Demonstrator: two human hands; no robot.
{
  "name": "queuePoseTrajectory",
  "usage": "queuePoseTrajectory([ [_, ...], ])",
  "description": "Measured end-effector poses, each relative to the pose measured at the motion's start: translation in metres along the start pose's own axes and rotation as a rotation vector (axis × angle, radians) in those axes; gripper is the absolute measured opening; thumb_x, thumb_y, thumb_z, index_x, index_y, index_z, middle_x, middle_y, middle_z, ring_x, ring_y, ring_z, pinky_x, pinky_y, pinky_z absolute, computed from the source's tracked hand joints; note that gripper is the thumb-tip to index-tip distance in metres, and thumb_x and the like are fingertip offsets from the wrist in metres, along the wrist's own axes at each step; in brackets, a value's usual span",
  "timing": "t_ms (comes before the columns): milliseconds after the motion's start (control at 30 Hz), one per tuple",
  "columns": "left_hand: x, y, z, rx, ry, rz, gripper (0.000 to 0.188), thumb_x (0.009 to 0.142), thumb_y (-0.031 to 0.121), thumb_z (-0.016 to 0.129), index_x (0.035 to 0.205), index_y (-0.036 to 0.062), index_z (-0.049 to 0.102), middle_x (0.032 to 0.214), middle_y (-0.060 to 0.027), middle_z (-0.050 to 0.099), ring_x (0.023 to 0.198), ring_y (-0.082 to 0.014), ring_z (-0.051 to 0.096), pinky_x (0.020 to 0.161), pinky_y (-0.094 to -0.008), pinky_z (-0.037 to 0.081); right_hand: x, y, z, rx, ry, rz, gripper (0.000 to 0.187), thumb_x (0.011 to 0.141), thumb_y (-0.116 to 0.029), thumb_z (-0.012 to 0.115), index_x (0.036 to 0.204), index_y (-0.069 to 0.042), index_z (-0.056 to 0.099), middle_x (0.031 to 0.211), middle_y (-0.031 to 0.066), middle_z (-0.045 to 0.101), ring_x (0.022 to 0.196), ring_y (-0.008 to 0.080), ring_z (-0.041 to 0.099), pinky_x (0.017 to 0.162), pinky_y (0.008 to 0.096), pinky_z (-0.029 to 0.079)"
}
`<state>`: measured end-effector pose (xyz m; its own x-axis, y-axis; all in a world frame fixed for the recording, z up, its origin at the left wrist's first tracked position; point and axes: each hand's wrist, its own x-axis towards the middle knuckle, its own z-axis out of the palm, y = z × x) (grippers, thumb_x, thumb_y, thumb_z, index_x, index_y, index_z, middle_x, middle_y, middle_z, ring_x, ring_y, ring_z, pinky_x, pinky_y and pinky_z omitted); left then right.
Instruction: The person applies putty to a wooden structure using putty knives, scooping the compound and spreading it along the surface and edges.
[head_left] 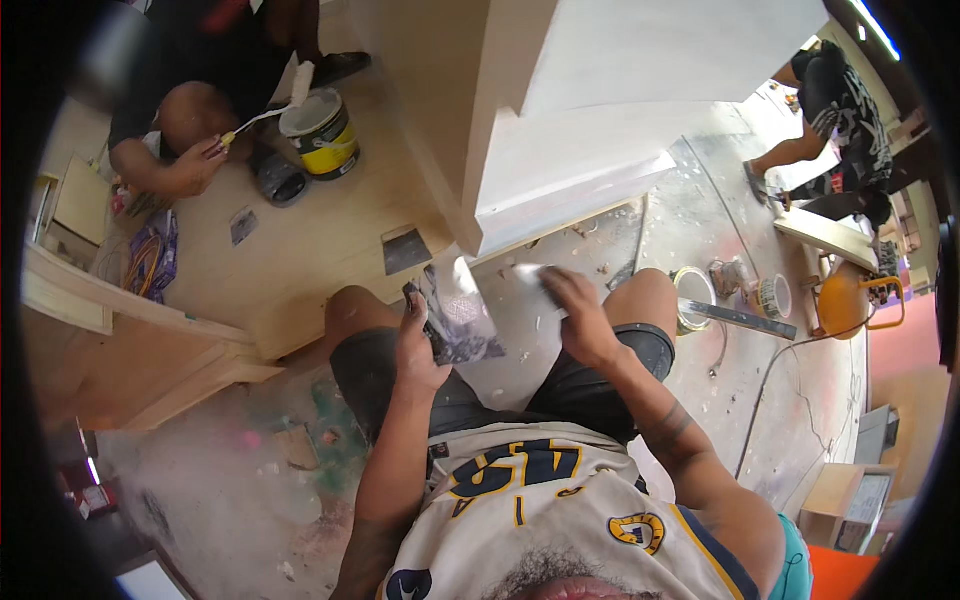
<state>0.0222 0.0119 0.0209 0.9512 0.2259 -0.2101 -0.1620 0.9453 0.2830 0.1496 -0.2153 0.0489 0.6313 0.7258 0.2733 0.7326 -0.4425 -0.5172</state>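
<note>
My left hand [420, 348] grips the edge of a thin square sheet [462, 312], dark along its lower edge and smeared with whitish-grey material. The sheet is tilted in front of my knees. My right hand [575, 308] is to the right of it, apart from the sheet, its fingers curled and smeared by motion. A blurred whitish thing [532, 272] shows at its fingertips; its kind is not clear. Just beyond the sheet, a dark square piece [405, 251] lies on the wooden board.
At the far left a person holds a paint roller [301, 84] beside a black-and-yellow bucket [320, 140]. A white panel corner [470, 200] stands ahead. Right of my knee are an open tub [692, 292], a long dark bar [745, 319] and an orange tank [842, 303]. Another person bends at far right.
</note>
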Motion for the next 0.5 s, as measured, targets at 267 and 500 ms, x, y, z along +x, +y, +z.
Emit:
queuePoseTrajectory([
  [267, -0.007, -0.017, -0.053, 1.145, 0.131, 0.443, 0.023, 0.105, 0.023, 0.049, 0.108, 0.0033, 0.061, 0.098, 0.0012, 0.059, 0.089, -0.0059, 0.051, 0.072, -0.0260, 0.044, 0.016, -0.048, -0.041, 1.690, 0.290, 0.973, 0.021, 0.093, -0.004, 0.056, 0.112, 0.004, 0.058, 0.103, 0.0118, 0.068, 0.089, 0.0190, 0.069, 0.082, 0.0305, 0.057],
  [500, -0.011, -0.020, -0.002, 1.397, -0.149, 0.592, 0.040, 0.106, 0.030, 0.043, 0.128, 0.0003, 0.059, 0.123, -0.0170, 0.064, 0.111, -0.0260, 0.062, 0.093, -0.0354, 0.048, 0.022, -0.053, -0.035, 1.778, 0.087, 1.021, 0.023, 0.091, -0.005, 0.054, 0.112, 0.005, 0.057, 0.100, 0.0134, 0.069, 0.089, 0.0218, 0.071, 0.081, 0.0318, 0.059],
])
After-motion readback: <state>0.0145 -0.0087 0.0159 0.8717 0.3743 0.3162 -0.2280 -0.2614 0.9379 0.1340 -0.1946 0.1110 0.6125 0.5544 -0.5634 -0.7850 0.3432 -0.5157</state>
